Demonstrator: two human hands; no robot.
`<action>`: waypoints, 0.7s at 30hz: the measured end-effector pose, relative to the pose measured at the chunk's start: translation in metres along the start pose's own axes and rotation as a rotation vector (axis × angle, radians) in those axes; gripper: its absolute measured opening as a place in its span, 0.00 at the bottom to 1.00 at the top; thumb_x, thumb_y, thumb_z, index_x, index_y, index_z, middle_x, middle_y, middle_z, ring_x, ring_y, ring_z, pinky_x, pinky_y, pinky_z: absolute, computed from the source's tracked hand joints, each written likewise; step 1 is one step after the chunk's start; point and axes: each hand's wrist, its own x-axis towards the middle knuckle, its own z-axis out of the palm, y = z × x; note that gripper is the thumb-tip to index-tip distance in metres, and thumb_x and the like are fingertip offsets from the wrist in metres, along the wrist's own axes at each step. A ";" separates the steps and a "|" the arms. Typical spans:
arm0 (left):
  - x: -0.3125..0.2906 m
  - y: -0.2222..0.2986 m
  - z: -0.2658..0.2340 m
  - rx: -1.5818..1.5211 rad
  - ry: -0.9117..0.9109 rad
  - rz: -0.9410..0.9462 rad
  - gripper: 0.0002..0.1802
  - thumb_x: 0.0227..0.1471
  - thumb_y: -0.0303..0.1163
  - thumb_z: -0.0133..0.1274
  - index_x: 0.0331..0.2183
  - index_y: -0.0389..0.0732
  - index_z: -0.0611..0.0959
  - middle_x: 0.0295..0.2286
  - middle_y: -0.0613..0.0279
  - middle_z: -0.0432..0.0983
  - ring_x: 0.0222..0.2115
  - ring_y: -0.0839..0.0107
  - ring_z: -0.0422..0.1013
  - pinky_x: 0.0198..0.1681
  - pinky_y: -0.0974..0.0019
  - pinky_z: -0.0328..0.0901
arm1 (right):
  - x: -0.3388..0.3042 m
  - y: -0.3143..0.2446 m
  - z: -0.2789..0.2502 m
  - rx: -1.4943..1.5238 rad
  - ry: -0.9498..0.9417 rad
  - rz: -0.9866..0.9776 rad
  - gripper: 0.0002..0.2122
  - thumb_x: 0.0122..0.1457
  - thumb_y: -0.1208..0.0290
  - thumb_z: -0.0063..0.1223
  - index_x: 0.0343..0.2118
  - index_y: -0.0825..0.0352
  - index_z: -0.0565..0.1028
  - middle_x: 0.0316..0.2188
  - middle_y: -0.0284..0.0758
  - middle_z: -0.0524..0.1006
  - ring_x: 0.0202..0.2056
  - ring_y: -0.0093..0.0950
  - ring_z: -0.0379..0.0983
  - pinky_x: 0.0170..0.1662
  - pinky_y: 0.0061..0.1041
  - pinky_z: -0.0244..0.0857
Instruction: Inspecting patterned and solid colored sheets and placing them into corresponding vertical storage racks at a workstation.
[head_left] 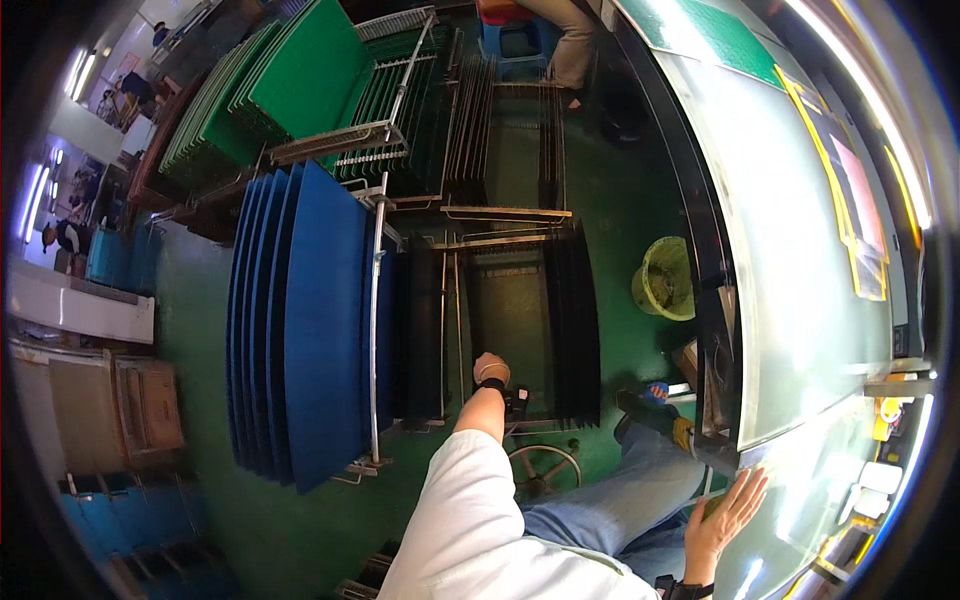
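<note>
My left arm, in a white sleeve, reaches forward to a metal rack (520,238) with dark upright panels (576,330) on both sides. My left hand (491,370) is closed beside a thin upright rod of this rack. What its fingers grip, if anything, is hidden. At the lower right my right hand (735,512) lies flat with its fingers stretched out, at the near left edge of a glass-topped light table (800,230). It holds nothing.
Blue panels (325,320) stand in a rack to the left, with green panels (305,75) in racks beyond. A yellow-green bin (664,278) stands on the green floor near the table. A stool with a round base (545,468) is close to my legs. Another person's leg (570,40) shows at the far side.
</note>
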 end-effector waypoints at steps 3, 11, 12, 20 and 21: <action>0.002 -0.006 -0.011 0.196 0.024 0.121 0.11 0.51 0.33 0.50 0.35 0.40 0.83 0.38 0.51 0.76 0.40 0.58 0.73 0.40 0.59 0.70 | -0.001 0.000 0.000 0.000 -0.007 0.009 0.37 0.47 0.66 0.48 0.60 0.71 0.49 0.61 0.49 0.47 0.63 0.48 0.38 0.63 0.46 0.33; -0.065 -0.018 -0.122 0.176 0.118 0.422 0.15 0.45 0.35 0.52 0.30 0.33 0.82 0.33 0.42 0.76 0.37 0.50 0.72 0.42 0.57 0.68 | -0.005 -0.002 -0.010 0.062 0.025 0.041 0.37 0.44 0.67 0.49 0.60 0.70 0.50 0.62 0.48 0.46 0.63 0.47 0.38 0.63 0.45 0.33; -0.078 -0.028 -0.142 0.154 0.131 0.472 0.16 0.46 0.38 0.52 0.29 0.33 0.82 0.31 0.41 0.76 0.37 0.49 0.72 0.42 0.56 0.67 | -0.006 -0.001 -0.012 0.080 0.024 0.044 0.38 0.43 0.68 0.50 0.60 0.70 0.51 0.62 0.48 0.46 0.63 0.46 0.37 0.63 0.44 0.33; -0.191 -0.137 -0.287 -0.550 0.085 0.771 0.19 0.49 0.39 0.54 0.27 0.28 0.79 0.19 0.54 0.76 0.21 0.69 0.71 0.28 0.65 0.65 | -0.018 0.010 -0.020 0.309 0.096 0.073 0.39 0.40 0.76 0.53 0.60 0.66 0.52 0.62 0.45 0.47 0.63 0.45 0.37 0.63 0.44 0.31; -0.209 -0.142 -0.289 -0.708 0.066 0.774 0.17 0.50 0.37 0.54 0.26 0.28 0.79 0.20 0.60 0.75 0.22 0.74 0.70 0.27 0.67 0.65 | -0.021 0.012 -0.022 0.375 0.102 0.059 0.39 0.41 0.77 0.53 0.60 0.66 0.52 0.62 0.45 0.47 0.63 0.45 0.38 0.63 0.44 0.31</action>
